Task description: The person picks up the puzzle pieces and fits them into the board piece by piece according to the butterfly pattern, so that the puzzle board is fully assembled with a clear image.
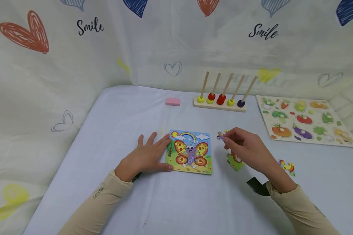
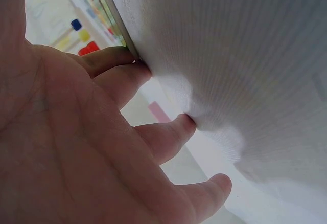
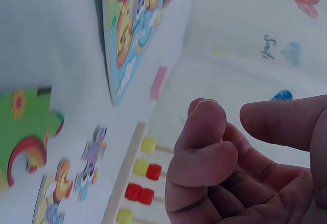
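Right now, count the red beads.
3: in the head view, one bead on the second peg from left; a lower bead and upper bead on the middle peg. None looks hidden.

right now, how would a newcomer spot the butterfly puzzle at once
On the white table, find the person's left hand. The butterfly puzzle lies just to its right, a square board touched by that hand. Its one large butterfly sets it apart from the small loose pieces and the far-right vegetable board.
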### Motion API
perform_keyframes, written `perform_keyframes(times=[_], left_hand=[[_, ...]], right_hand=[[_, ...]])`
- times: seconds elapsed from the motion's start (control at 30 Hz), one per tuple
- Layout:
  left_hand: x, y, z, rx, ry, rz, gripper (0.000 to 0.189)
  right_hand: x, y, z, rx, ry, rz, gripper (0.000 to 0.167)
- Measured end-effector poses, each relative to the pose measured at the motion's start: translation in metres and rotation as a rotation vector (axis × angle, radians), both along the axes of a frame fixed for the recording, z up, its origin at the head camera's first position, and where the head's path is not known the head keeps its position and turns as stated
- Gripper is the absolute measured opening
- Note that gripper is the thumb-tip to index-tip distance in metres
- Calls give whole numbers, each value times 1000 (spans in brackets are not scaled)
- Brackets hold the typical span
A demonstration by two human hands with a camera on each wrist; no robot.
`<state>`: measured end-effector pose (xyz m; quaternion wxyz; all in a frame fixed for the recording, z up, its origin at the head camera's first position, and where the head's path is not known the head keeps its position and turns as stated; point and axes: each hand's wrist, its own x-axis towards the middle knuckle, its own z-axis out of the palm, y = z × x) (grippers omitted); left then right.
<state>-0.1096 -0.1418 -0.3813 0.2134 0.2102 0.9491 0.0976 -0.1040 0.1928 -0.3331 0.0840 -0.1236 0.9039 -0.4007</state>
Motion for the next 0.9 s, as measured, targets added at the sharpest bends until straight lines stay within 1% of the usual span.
perform_keyframes(times=[0.2, 0.4, 0.57, 0.7, 0.9], left_hand=[[1, -1, 2, 4, 1, -2, 104], [1, 0, 3, 2, -3, 0, 104], [2, -1, 4, 3, -9, 4, 104], [1, -2, 2, 8, -6, 2, 105], [0, -2, -1, 8, 3, 1, 105]], right_hand=[[-1, 22, 2, 75, 22, -30, 25], [-5, 35, 0, 134, 39, -45, 23], [-10, 36, -2, 135, 34, -48, 22], [-14, 35, -6, 138, 29, -54, 21], [-25, 28, -11, 143, 37, -47, 18]])
